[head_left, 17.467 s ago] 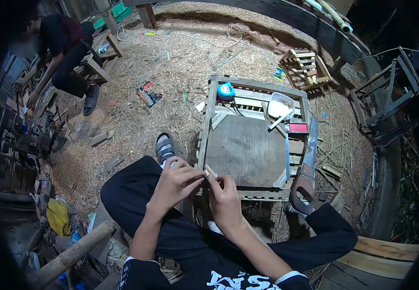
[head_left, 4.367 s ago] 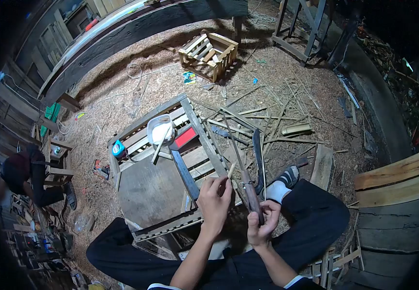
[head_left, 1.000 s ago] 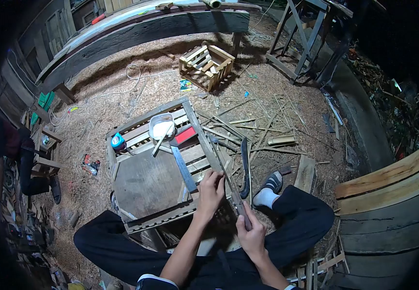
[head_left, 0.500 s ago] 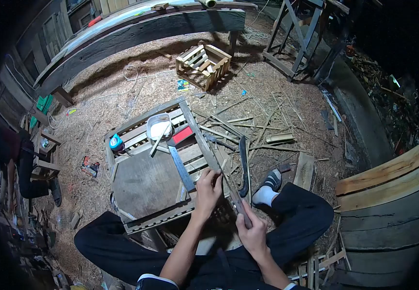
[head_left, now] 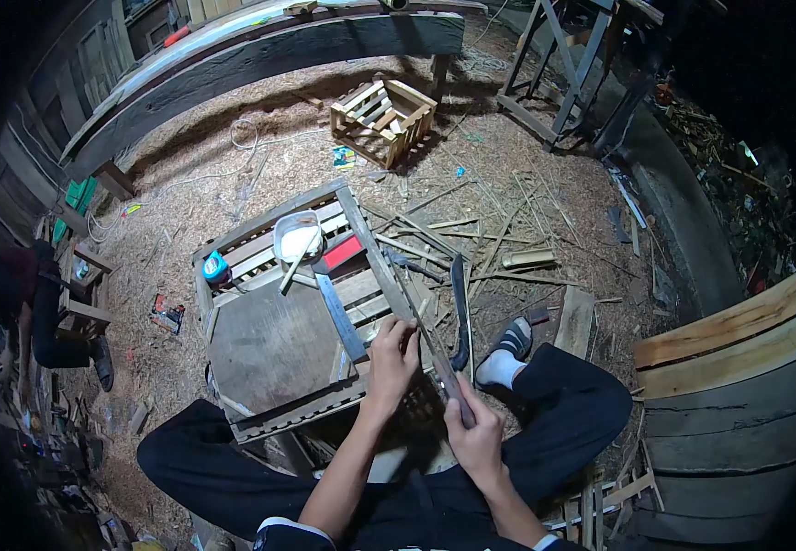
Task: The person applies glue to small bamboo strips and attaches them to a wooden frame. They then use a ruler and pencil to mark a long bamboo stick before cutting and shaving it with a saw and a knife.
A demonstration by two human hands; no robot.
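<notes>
My right hand [head_left: 477, 432] is closed around the brown handle of a long, narrow-bladed tool [head_left: 448, 376], its thin blade running up along the right edge of a low slatted wooden table [head_left: 366, 234]. My left hand [head_left: 392, 363] rests at that table's near right corner, fingers bent and pressed together beside the blade; what they grip is hidden. Left of it lie a grey-blue flat strip [head_left: 339, 317] and a flat red piece [head_left: 343, 253]. A brown board [head_left: 279, 344] covers part of the slats, near a white tub [head_left: 297, 237] with a stick and a blue tape measure [head_left: 215, 267].
A curved dark blade [head_left: 460, 303] lies on the ground right of the table, among bamboo strips. Beyond stands a slatted crate [head_left: 384, 122] before a long bench [head_left: 279, 78]. Planks [head_left: 738, 404] are at the right. Another person [head_left: 40, 312] is at the far left.
The whole view has shifted slightly. Both hands keep nearly the same places by the table's corner, with the tool still in my right hand.
</notes>
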